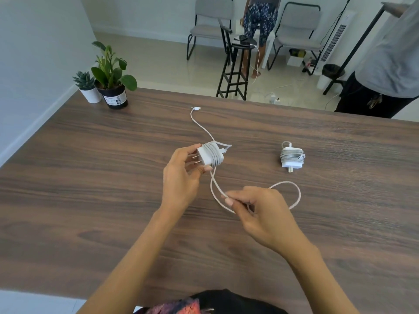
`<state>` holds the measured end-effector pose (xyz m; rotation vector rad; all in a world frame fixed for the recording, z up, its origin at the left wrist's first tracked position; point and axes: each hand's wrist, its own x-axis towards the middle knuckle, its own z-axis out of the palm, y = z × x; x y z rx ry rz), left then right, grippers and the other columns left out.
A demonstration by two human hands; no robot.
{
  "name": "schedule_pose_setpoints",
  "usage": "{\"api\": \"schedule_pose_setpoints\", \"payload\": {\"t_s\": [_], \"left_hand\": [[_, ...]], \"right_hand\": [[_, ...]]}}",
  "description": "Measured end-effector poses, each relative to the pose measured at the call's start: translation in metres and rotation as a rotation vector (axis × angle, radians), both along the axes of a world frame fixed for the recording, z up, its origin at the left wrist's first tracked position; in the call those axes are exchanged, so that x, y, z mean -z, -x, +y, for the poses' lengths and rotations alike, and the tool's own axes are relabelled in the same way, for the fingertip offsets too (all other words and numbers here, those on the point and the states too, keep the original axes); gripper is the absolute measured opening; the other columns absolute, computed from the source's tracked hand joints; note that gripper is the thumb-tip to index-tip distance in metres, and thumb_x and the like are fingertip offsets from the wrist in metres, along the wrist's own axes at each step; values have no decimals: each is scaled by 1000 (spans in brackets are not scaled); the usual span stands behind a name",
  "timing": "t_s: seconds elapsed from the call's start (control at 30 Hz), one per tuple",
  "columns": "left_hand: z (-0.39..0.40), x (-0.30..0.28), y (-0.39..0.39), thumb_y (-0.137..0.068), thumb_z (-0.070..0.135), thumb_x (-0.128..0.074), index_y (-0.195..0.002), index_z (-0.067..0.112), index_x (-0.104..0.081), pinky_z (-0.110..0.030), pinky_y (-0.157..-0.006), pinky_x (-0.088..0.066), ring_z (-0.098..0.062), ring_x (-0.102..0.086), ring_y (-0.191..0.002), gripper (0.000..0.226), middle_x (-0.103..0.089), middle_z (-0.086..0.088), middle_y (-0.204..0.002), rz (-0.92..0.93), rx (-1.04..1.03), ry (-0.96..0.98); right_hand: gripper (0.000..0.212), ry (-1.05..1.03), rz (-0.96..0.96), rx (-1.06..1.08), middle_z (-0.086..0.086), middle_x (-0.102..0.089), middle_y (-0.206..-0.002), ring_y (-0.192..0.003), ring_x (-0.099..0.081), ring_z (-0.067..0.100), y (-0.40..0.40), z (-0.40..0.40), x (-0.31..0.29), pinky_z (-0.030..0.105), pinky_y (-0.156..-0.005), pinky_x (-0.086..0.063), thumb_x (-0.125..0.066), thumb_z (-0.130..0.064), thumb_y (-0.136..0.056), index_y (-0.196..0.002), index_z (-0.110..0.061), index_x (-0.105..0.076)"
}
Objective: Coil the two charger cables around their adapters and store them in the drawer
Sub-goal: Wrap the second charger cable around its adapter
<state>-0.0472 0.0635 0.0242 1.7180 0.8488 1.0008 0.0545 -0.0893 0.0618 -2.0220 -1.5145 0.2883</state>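
Left hand raised, fingers curled in a grip; right hand pinching.

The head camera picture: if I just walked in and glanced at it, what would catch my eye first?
Most likely the two hands at the centre: the left hand holds a white adapter half wrapped in cable, while the right hand pinches the loose cable looping over the dark wooden table. To the right lies a second adapter, already coiled, and two potted plants stand at the far left corner.
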Motion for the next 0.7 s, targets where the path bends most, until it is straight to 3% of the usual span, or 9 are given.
{"api": "schedule_pose_setpoints", "payload": {"t_s": [0.1,0.27,0.43,0.6,0.7], "left_hand": [[-5,6,-1,-71,7,-76,-115,20,-60,-17,-86,-50,-7,-65,-93,49,-63,-1,-111,15,70,-80],[-21,8,3,-70,10,-73,-116,20,-60,-21,-88,-51,-6,-64,-97,49,-63,2,-110,13,181,-94],[-40,1,11,-70,7,-74,-119,23,-61,-24,-89,-51,-8,-64,-98,53,-64,5,-112,71,316,-104],[-55,-6,18,-68,8,-73,-115,37,-62,-27,-93,-51,-12,-66,-102,56,-67,7,-111,16,366,48],[-58,-11,21,-68,1,-72,-110,43,-63,-25,-94,-49,-11,-65,-104,60,-69,8,-110,-28,380,135]], "right_hand": [[20,-68,-10,-40,-5,-51,-58,-59,-47,11,-4,-3,-12,33,-52,-43,-53,-36,-87,-90,-27,-71],[13,-212,41,-4,-11,-49,-56,-54,-43,5,-17,3,-29,14,-52,-30,-62,-28,-83,-86,-28,-75],[5,-212,66,30,-7,-63,-62,-57,-51,7,-32,17,-41,17,-56,-35,-73,-23,-78,-76,-26,-76],[8,-146,133,129,-1,-68,-69,-64,-56,12,-51,35,-43,30,-62,-44,-81,-34,-66,-66,-36,-73],[13,-139,293,143,-3,-70,-69,-66,-59,14,-58,42,-33,32,-65,-47,-82,-29,-66,-64,-37,-72]]}}
